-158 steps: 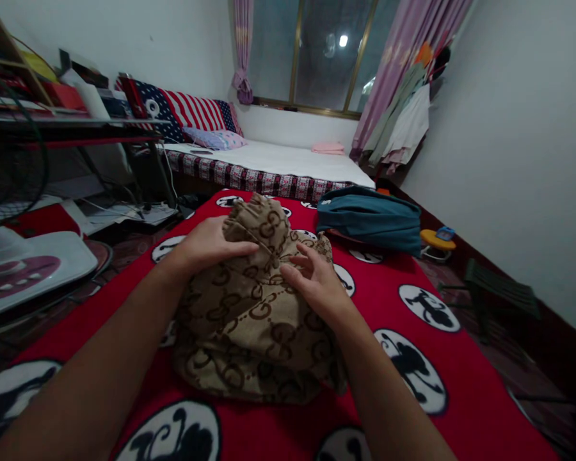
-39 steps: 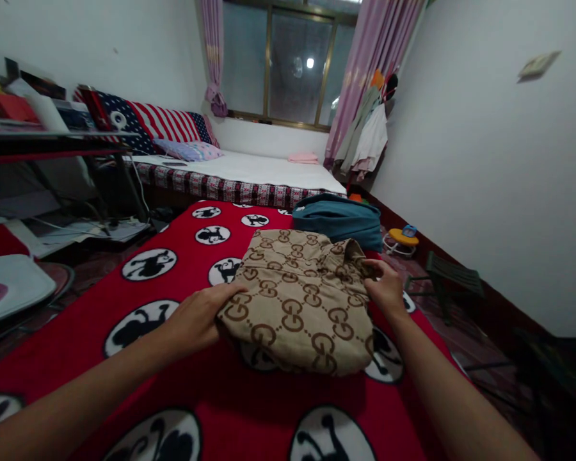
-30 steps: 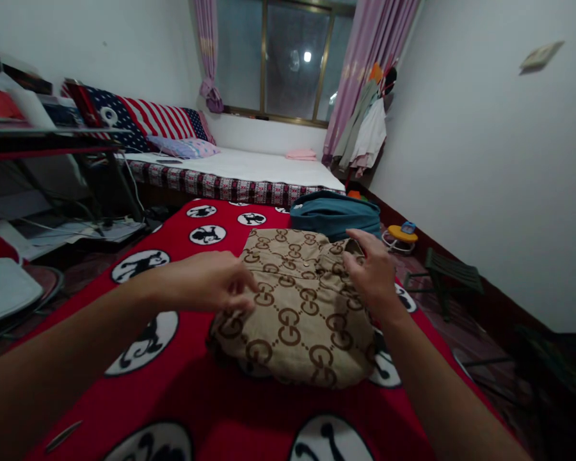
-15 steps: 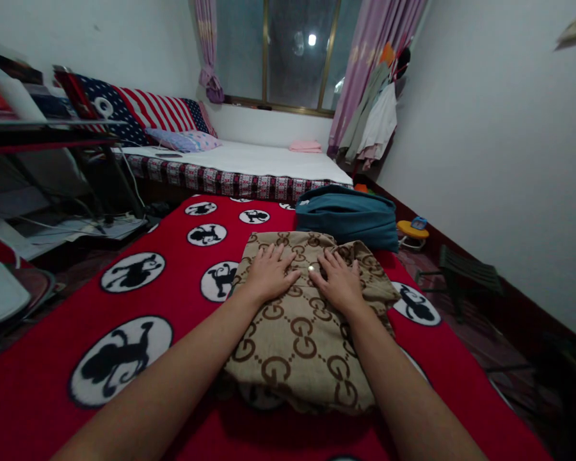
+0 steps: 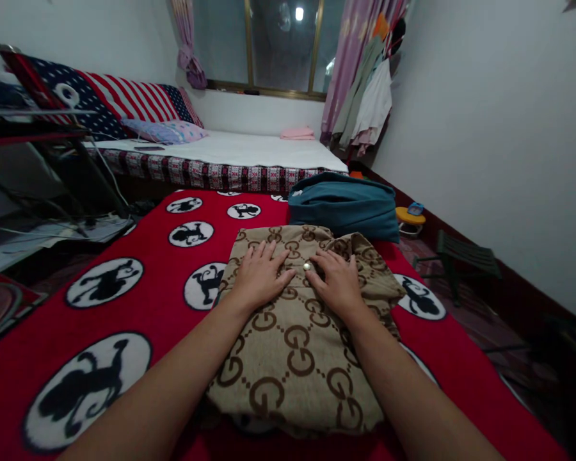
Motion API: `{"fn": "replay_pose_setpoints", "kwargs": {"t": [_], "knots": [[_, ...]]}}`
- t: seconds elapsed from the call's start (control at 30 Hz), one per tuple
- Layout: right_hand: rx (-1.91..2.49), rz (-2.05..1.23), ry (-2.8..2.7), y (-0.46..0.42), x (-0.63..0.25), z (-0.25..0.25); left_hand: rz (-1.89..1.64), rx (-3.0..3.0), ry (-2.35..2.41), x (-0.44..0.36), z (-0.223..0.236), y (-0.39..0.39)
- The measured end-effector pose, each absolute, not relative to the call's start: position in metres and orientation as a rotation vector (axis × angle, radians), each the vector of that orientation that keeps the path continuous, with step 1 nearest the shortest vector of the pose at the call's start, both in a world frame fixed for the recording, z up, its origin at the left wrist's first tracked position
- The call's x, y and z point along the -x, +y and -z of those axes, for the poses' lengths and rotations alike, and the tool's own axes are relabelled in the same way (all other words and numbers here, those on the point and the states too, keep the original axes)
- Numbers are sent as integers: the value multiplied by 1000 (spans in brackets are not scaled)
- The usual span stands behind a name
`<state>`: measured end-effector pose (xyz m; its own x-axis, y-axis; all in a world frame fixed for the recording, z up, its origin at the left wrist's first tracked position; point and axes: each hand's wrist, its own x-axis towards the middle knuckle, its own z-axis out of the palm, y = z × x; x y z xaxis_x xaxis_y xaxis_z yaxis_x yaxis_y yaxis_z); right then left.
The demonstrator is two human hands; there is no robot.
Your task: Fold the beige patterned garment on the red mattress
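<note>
A folded tan garment (image 5: 292, 346) with a brown interlocking-letter pattern lies on a red blanket (image 5: 139, 282) printed with black-and-white round figures. My left hand (image 5: 259, 276) rests flat on the garment's far part, fingers stretched out. My right hand (image 5: 336, 285) lies flat beside it, fingers spread, close to a small metal button (image 5: 306, 266) between the two hands. Neither hand holds anything.
A folded teal garment (image 5: 345, 208) sits just beyond the tan one. Behind it is a bed (image 5: 230, 150) with flag-patterned pillows. A dark metal rack (image 5: 38, 147) stands left. A small green stool (image 5: 465, 259) and a yellow toy (image 5: 410, 216) are by the right wall.
The crumpled garment has become a flat folded rectangle. My hands left its sides and came down flat on top. Since half a second ago they have hardly moved.
</note>
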<state>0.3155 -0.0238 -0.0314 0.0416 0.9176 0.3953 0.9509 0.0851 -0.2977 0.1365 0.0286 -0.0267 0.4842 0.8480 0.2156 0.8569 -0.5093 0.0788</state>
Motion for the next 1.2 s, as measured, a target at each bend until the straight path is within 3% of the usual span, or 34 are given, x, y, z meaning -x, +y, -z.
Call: {"fn": "replay_pose_setpoints", "kwargs": {"t": [0.33, 0.67, 0.93, 1.07, 1.2], "knots": [[1821, -160, -1639, -31, -359, -13, 341, 2691, -1524, -135, 26, 29], [1603, -500, -2178, -61, -354, -49, 317, 2692, -1518, -135, 25, 29], [2024, -191, -2178, -46, -313, -4, 317, 2687, -1511, -135, 25, 28], [1942, -152, -1945, -41, -320, -9, 318, 2682, -1508, -135, 25, 27], [1723, 132, -1640, -31, -353, -9, 318, 2686, -1506, -135, 25, 27]]}}
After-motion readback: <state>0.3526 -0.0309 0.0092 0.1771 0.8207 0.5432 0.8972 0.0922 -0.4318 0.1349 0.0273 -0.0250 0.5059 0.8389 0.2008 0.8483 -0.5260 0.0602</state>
